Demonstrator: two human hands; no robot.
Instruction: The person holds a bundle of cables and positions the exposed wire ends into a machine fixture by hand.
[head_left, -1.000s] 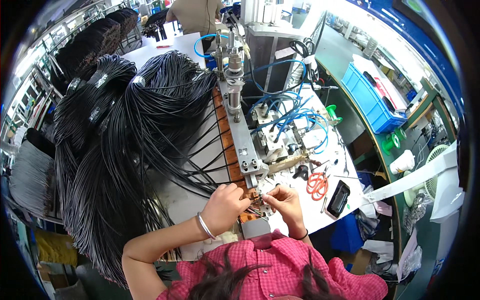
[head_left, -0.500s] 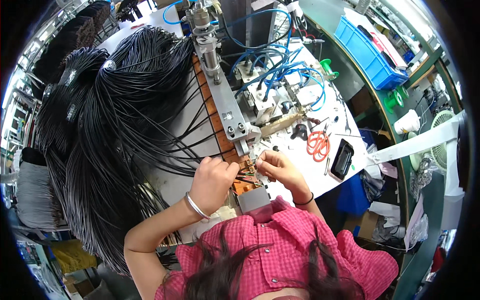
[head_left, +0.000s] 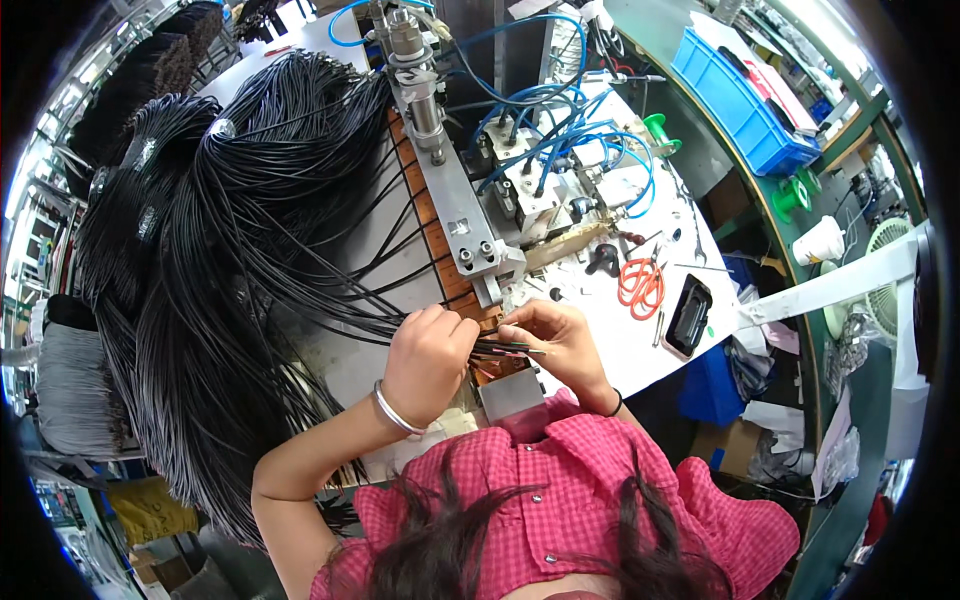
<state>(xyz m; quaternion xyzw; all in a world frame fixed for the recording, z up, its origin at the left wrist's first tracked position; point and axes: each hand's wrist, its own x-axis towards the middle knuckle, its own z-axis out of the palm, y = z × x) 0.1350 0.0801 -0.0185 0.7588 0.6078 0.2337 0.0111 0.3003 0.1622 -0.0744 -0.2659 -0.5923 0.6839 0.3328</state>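
My left hand (head_left: 430, 366) is closed round several black cables (head_left: 372, 322) that run in from the big bundle at the left. Their ends, with thin coloured wires (head_left: 520, 348), stick out past its fingers toward the right hand. My right hand (head_left: 562, 345) pinches at these cable ends, thumb and fingertips together; exactly which cables it holds is partly hidden. Beneath both hands lies a long orange-brown fixture strip (head_left: 432, 238), with more cables laid into it farther up. A grey metal block (head_left: 512, 396) closes its near end.
A large black cable bundle (head_left: 290, 150) covers the table's left. A metal press with cylinders (head_left: 425, 110) and blue air hoses (head_left: 560, 110) stands over the strip. Right of it lie an orange cord (head_left: 641, 285) and a black tray (head_left: 688, 316); a blue crate (head_left: 745, 105) stands beyond.
My right hand has moved slightly left and its fingers now meet the cable ends. The ends now extend farther right, across that hand. My left hand keeps its grip nearly in place.
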